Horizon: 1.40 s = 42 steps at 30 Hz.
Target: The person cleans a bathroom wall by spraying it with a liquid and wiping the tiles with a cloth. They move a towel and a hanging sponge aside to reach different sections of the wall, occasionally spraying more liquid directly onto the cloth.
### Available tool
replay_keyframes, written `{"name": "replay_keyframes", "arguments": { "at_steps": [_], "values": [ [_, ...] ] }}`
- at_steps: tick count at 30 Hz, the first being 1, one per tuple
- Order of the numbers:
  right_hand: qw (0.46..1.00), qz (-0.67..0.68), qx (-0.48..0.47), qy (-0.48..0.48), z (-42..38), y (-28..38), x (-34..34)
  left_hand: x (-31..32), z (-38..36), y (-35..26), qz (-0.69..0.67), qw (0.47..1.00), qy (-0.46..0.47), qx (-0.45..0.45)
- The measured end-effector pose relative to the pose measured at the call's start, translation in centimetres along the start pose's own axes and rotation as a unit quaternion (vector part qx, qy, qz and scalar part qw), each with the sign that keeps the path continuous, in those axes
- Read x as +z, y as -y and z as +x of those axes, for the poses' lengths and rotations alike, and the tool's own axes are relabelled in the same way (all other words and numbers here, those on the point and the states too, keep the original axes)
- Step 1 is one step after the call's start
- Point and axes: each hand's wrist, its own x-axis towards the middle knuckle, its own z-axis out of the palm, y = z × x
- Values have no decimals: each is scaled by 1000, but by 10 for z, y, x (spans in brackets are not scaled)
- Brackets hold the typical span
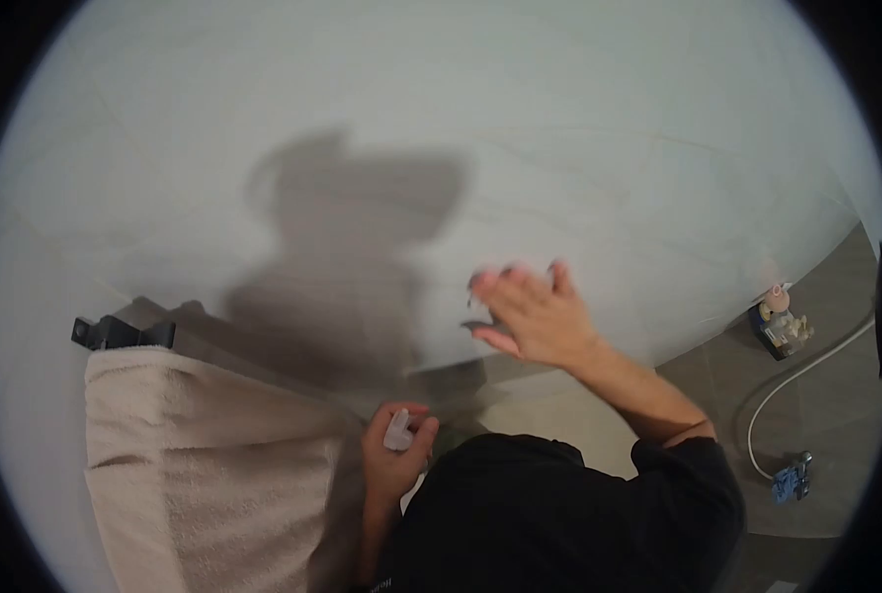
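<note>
My left hand (391, 469) is wrapped round a white bottle with a nozzle-like top (398, 432), low in the head view and just right of the towel. Most of the bottle's body is hidden by my fingers and palm. My right hand (542, 316) is raised at the pale marble-look wall (599, 188), its fingers spread and somewhat blurred. Nothing shows in its grasp. Small dark shadows of the fingertips lie on the wall right beside them.
A beige towel (233, 465) hangs at the left from a black wall bracket (125, 333). Toward the right, a small black holder with little items (782, 324) sits by the wall. A pale hose (757, 415) curves down to a blue object (789, 482).
</note>
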Motion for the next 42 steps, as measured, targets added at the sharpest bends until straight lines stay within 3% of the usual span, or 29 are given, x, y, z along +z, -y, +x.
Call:
{"name": "replay_keyframes", "arguments": {
  "at_steps": [1,5,7,8,10,13,15,18,20,23,25,27,28,29,31,33,34,36,39,42],
  "values": [
    [998,-18,-52,-17,-27,10,18,0,0,-1,5,1000,1,1],
    [997,-23,43,-56,-92,-34,37,0,3,0,32,999,2,23],
    [976,-41,129,-172,-67,-90,6,0,3,1,38,999,-9,16],
    [959,-31,216,-182,-45,-109,-21,1,3,3,42,999,-17,15],
    [921,18,283,-267,8,-133,-66,2,3,6,35,999,-20,4],
    [905,35,291,-308,50,-119,-75,-1,5,10,16,1000,-18,1],
    [940,56,199,-270,65,-89,-66,1,4,11,8,1000,-18,-7],
    [992,36,105,-53,40,8,-17,2,3,10,14,999,-14,-26],
    [999,40,15,9,9,42,10,7,3,10,15,1000,-7,-21],
    [994,83,-64,-5,-64,56,66,1,-1,12,27,1000,-11,-10],
    [984,114,-54,129,-118,33,80,-2,-9,11,23,999,-17,-15],
    [982,2,-2,191,-121,1,55,-5,-16,12,17,999,-35,-5],
    [895,58,148,417,-86,-15,17,-8,-23,13,15,999,-41,-7],
    [996,-73,30,41,-126,-52,48,-11,-30,14,13,999,-42,-13],
    [985,-41,110,-124,-60,-99,8,-15,-43,21,2,998,-56,-14],
    [967,-16,201,-158,9,-114,-54,-18,-56,30,-14,997,-71,-6],
    [947,-10,220,-233,32,-122,-67,-22,-37,47,-28,997,-53,42],
    [956,-32,173,-236,50,-114,-39,-25,-41,83,-44,995,-69,55],
    [969,-75,89,-218,31,-53,40,-43,-40,146,62,987,-88,115],
    [996,-58,39,-50,-28,13,131,-54,-53,200,27,993,-74,89]
  ]
}}
